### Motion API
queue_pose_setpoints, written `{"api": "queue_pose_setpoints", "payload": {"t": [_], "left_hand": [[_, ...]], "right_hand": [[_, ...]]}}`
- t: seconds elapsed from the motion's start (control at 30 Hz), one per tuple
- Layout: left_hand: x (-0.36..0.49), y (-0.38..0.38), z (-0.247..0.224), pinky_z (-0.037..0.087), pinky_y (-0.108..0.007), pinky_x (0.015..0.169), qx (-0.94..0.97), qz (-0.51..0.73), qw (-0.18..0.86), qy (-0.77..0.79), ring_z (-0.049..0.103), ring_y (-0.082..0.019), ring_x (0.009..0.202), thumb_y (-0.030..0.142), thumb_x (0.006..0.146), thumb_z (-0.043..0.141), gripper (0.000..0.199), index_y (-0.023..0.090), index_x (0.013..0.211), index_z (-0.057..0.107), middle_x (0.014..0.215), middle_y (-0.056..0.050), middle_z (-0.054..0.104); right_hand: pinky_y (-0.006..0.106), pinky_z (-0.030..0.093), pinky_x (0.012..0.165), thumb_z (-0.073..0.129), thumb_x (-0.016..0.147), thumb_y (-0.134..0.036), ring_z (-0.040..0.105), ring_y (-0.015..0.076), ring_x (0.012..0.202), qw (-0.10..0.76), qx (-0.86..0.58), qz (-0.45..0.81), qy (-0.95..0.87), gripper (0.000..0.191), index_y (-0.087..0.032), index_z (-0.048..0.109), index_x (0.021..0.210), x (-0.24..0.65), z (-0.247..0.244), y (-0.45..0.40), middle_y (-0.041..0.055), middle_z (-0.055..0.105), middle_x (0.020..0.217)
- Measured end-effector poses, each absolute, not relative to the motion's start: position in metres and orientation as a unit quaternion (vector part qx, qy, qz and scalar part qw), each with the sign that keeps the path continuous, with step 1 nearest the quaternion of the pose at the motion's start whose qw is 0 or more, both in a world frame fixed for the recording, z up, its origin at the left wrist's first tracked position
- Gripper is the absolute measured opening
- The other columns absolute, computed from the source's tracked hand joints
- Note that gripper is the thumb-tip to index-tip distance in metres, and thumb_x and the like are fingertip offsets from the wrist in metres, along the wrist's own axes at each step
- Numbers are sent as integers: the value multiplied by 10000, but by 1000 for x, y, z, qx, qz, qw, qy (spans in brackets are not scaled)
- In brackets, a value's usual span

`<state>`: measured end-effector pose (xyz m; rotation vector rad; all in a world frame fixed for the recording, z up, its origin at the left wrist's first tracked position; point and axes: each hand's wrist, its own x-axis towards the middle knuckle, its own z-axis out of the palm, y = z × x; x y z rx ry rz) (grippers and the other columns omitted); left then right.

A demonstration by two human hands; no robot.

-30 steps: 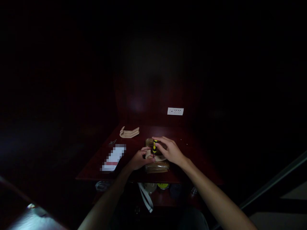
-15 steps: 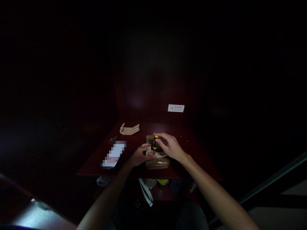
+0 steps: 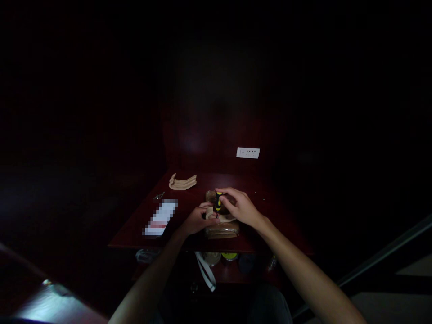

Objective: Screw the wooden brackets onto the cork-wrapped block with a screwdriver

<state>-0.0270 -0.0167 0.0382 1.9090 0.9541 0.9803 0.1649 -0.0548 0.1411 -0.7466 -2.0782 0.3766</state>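
My right hand [image 3: 239, 206] is closed on a short black and yellow screwdriver [image 3: 218, 202], held upright with its tip pointing down. Beneath the tip lies a curved light wooden piece [image 3: 227, 218]. My left hand [image 3: 199, 219] grips the left end of that piece, fingers around it near the screwdriver tip. Both rest over brown blocks wrapped in clear plastic [image 3: 222, 230]. What the tip touches is too small to make out.
More curved wooden pieces [image 3: 182, 182] stand at the back left of the dark red table [image 3: 128, 231]. Screws [image 3: 159, 196] and a blurred white item [image 3: 161, 218] lie at left. Below are a shelf with containers and a hanging strap [image 3: 205, 271]. A socket [image 3: 248, 153] is on the wall.
The screwdriver handle has turned and tilts slightly differently between my right fingers. My left hand and the wooden piece stay in place.
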Motion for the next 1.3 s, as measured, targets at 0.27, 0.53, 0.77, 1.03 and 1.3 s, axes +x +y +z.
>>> {"api": "queue_pose_setpoints", "payload": {"t": [0.27,0.53,0.77,1.03,1.3], "left_hand": [[-27,-17,39,376,-325,1017,747,385,393,372,497,-246,1165,426,646,748,291,203,833,749,1204,-82,572],[-28,-16,35,366,-320,1031,738,396,402,370,493,-246,1181,427,632,756,303,210,843,753,1222,-69,571],[-27,-19,41,381,-326,1014,745,392,393,371,483,-256,1191,426,643,746,284,197,810,745,1190,-76,584],[-27,-20,43,396,-323,994,748,391,394,364,521,-245,1134,427,664,730,266,184,773,727,1144,-75,598],[-28,-17,39,363,-332,1033,748,385,390,375,456,-261,1225,433,650,738,293,198,825,747,1186,-80,592]], "right_hand": [[330,494,827,489,899,-251,617,176,946,442,-297,130,-837,292,-223,600,1168,165,143,-55,75,649,1083],[328,504,805,489,901,-271,622,178,937,457,-305,154,-821,260,-208,600,1128,165,139,-52,77,650,1066],[316,492,805,524,880,-256,610,170,904,454,-297,139,-828,210,-194,613,1060,159,144,-55,77,641,1021],[298,494,815,474,902,-259,627,165,928,429,-284,178,-839,269,-189,586,1137,156,146,-57,73,653,1063],[300,505,808,483,906,-274,624,168,940,462,-300,172,-817,270,-198,588,1143,158,136,-48,78,647,1082]]}}
